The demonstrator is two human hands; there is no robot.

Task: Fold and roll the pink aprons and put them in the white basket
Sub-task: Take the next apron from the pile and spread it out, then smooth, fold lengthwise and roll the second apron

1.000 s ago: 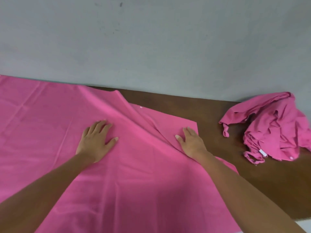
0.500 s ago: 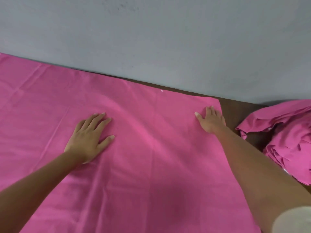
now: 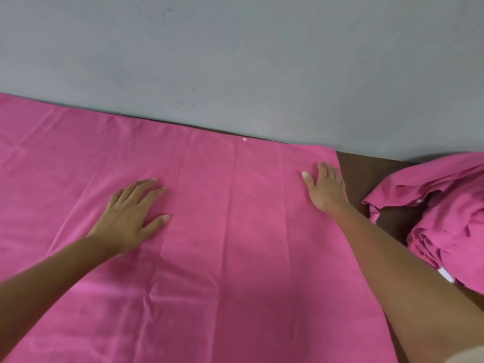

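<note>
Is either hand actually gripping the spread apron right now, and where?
Neither grips it. The left hand and right hand lie flat with straight fingers on the spread apron, the right near its right edge.

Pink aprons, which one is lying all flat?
The big apron under the left hand and right hand lies flat; the crumpled apron sits bunched at the right.

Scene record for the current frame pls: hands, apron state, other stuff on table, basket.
left hand: flat, fingers straight, pressing the spread apron
right hand: flat on it near its right edge
spread apron: unfolded, flat on table, lightly creased
crumpled pile: pink fabric, right of spread apron
table: brown, bare strip visible between them
white basket: not in view
</note>
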